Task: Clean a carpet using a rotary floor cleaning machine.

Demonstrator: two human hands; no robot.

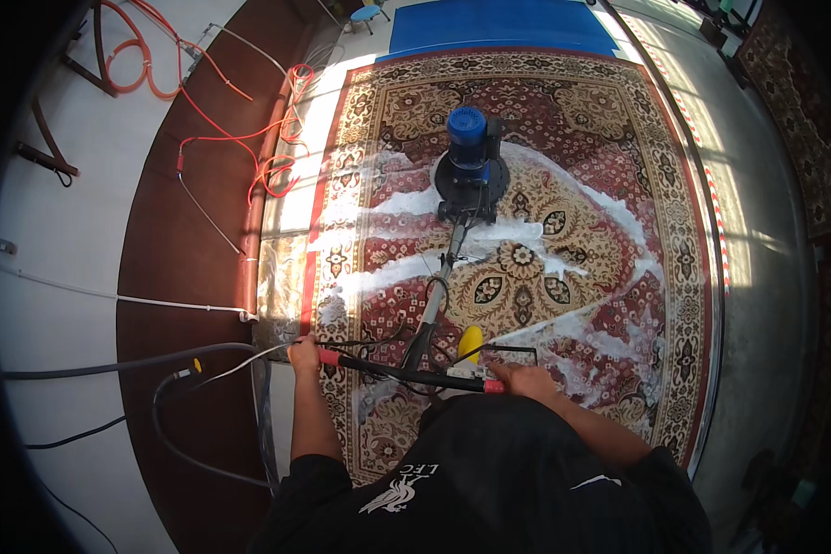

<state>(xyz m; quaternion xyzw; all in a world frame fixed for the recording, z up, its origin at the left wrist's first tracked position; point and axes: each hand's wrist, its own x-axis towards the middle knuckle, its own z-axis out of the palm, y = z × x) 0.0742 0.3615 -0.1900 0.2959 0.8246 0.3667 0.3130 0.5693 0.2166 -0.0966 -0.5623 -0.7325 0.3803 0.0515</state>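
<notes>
A rotary floor scrubber with a blue motor [467,142] stands on a red and beige patterned carpet [523,256] streaked with white foam [415,202]. Its grey pole [438,298] slopes back towards me and ends in a black handlebar [415,376] with red grips. My left hand [305,356] is closed around the left end of the bar. At the right grip [494,386], my right hand [530,381] wraps the other end; its fingers are partly hidden. Dark cables hang about the bar and pole. A yellow object [469,344], partly covered, shows just beyond the bar.
Red hoses [277,173] lie and hang along the brown and white wall [187,277] at left. A grey hose [131,361] runs in beside my left arm. A blue mat [502,28] and a blue stool [365,14] are at the far end. More carpets [793,118] hang at right.
</notes>
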